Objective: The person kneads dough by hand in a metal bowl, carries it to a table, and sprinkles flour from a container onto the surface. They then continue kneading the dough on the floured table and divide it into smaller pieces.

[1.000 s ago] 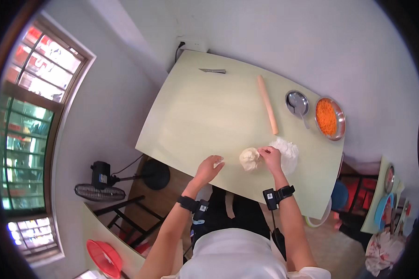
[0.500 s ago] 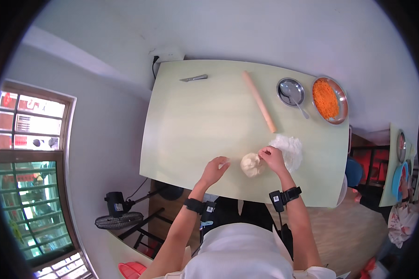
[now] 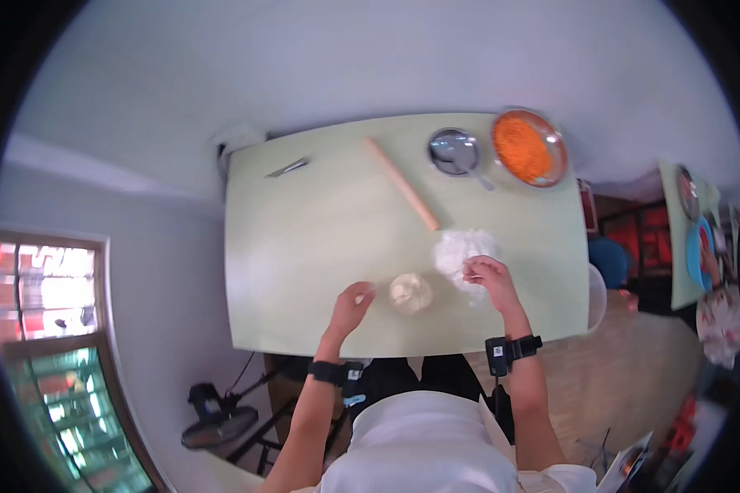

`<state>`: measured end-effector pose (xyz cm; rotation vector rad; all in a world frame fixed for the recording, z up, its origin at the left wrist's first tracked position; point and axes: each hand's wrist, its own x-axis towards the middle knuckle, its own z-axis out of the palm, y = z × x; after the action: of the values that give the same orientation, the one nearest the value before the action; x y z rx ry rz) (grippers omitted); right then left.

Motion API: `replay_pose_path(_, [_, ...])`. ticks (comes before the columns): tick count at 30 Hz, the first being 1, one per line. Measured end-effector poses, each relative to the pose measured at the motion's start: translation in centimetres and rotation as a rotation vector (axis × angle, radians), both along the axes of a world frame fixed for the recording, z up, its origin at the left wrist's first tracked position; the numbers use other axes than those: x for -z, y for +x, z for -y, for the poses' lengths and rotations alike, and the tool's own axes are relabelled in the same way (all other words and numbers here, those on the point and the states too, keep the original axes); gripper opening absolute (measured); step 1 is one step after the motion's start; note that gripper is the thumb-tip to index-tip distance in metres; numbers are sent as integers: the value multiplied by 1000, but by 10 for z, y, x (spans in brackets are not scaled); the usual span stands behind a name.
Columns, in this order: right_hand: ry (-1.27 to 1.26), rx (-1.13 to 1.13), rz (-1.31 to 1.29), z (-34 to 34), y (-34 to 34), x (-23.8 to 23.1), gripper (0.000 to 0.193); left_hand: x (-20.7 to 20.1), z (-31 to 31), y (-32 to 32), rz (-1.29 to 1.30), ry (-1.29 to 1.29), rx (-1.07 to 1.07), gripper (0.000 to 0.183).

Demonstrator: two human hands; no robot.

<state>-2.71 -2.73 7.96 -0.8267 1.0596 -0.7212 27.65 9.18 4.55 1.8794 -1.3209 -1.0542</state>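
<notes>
Head view: looked down on a pale green table (image 3: 304, 238), open to slips.
Saw a bowl (image 3: 557, 152) of orange shreds (image 3: 521, 148) near the far edge, liable to tip if knocked; a loose rolling pin (image 3: 401, 183), apt to roll if brushed. Saw flour (image 3: 460, 246) beside and beneath the right hand (image 3: 492, 276), likely to scatter under a hasty sweep. Found that hand's fingers half curled; could not tell of anything pinched. Found the left hand (image 3: 352, 306) with fingers loosely curled, any hold too blurred to tell. Saw dough (image 3: 410, 293) on the table between both hands, touching neither, perhaps prone to stick if pressed.
</notes>
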Motion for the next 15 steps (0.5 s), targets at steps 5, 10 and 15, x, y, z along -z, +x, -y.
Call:
replay_pose_path(5, [61,675,-164,-40,-137,14,16,-11,9,17,2,39,22,25])
replay_pose_path(10, [231,913,-347,-102,-216,50,19,-13,26,13,0,83,71,25])
replay_pose_path(15, [143,893,-329,-127,-199,57,20,-11,36,0,2,-58,160,34])
